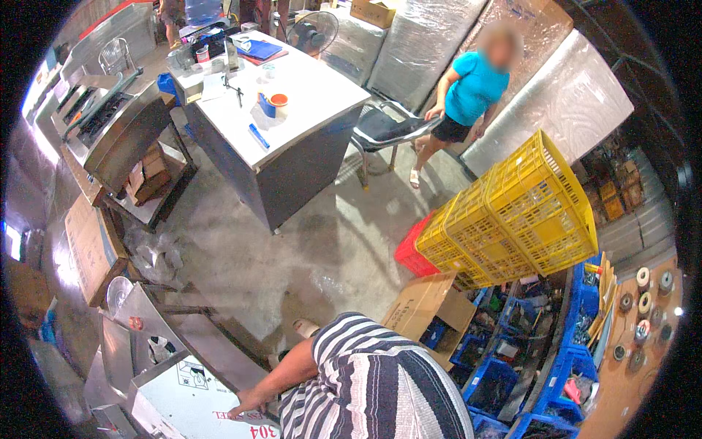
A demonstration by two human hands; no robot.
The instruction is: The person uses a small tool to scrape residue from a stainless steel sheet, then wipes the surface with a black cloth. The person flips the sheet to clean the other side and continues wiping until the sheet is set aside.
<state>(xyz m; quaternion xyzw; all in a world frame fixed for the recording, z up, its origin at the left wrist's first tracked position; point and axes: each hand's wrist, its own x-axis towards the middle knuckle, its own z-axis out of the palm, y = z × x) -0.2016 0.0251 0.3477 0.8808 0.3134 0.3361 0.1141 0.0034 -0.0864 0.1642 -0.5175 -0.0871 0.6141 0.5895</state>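
My left hand (250,402) reaches down at the lower left, below a black, white and grey striped sleeve. Its fingers are stretched out and rest on the near right part of a flat white panel (172,399) with black and red print. Nothing shows gripped in them. A grey metal edge (219,340) runs just beyond the panel. My right hand is out of the picture; my striped shirt fills the lower middle.
Yellow crates (504,212) stand above a red crate (414,245) at the right, near an open cardboard box (420,311) and blue parts bins (493,384). Ahead are a white-topped desk (314,80), a black chair (384,128) and a person in a blue shirt (479,88).
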